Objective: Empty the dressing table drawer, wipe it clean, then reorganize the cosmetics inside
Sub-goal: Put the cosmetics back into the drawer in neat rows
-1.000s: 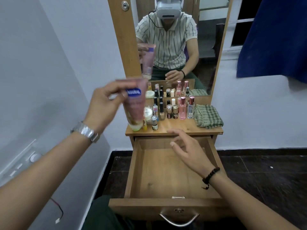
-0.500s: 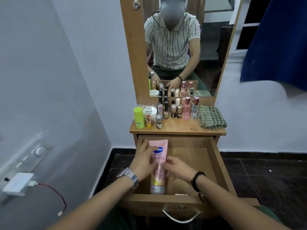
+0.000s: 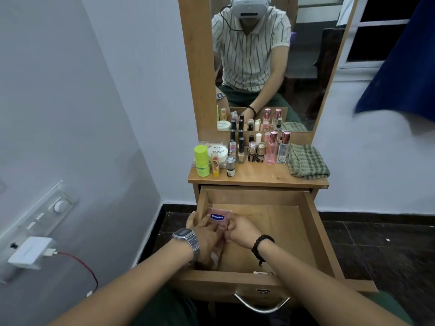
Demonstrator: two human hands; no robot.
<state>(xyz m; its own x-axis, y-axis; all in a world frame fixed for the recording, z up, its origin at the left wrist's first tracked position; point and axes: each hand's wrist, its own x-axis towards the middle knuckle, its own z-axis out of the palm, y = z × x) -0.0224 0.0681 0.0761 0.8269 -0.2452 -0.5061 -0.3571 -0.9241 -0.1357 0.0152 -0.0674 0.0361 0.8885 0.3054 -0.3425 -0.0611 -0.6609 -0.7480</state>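
Drawer (image 3: 315, 231), pink "Vaseline" tube (image 3: 219, 218) gripped by both hands' fingers (image 3: 213, 228)

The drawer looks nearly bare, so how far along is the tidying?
Emptying looks done: the drawer holds only a pink tube. Whether it was wiped cannot be told. In hand: the left hand and right hand settle that tube at the left side. Left: the bottles on the tabletop go back in.
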